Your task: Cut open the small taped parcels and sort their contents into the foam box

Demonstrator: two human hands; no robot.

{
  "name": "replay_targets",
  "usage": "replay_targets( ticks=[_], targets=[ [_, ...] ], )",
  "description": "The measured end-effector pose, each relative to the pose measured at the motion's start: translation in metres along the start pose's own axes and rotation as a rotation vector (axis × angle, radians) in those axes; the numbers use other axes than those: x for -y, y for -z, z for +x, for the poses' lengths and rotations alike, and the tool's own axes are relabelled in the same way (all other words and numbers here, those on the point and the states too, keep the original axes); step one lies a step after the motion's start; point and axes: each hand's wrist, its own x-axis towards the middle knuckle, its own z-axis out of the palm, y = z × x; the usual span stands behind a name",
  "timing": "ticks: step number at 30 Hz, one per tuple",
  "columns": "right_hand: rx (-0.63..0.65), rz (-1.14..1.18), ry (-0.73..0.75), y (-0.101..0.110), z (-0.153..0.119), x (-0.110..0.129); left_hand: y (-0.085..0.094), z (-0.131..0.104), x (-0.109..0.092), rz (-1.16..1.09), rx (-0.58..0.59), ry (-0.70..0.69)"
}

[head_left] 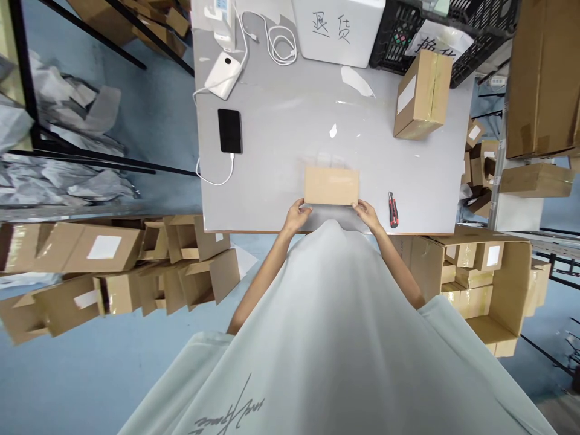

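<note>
Now small cardboard box [331, 186] between both hands: left hand [296, 215] grip, right hand [366, 214] grip clamped on near corners.

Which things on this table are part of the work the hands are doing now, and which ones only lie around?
In hand:
- small cardboard box, held at its near corners by the left hand and right hand

Lying about:
- red box cutter, beside the right hand
- taped carton
- black phone on its cable
- white power bank
- white bin
- black crate
</note>
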Motion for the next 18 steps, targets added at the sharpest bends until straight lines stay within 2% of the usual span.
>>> replay_targets(
  ticks=[5, 9, 13, 15, 18],
  targets=[
    [0.032, -0.031, 0.089, -0.001, -0.012, 0.009, 0.003, -0.002, -0.006, -0.003, -0.026, -0.033],
    [-0.06, -0.085, 0.166, 0.007, -0.019, 0.022, 0.013, -0.012, -0.018, -0.015, -0.093, -0.083],
    [-0.163, -0.147, 0.253, 0.015, -0.023, 0.043, 0.021, -0.025, -0.035, -0.052, -0.206, -0.222],
    [-0.186, -0.191, 0.271, 0.017, -0.023, 0.052, 0.024, -0.028, -0.043, -0.072, -0.236, -0.265],
    [-0.193, -0.273, 0.272, 0.019, -0.021, 0.059, 0.025, -0.026, -0.048, -0.081, -0.257, -0.257]
  ],
)
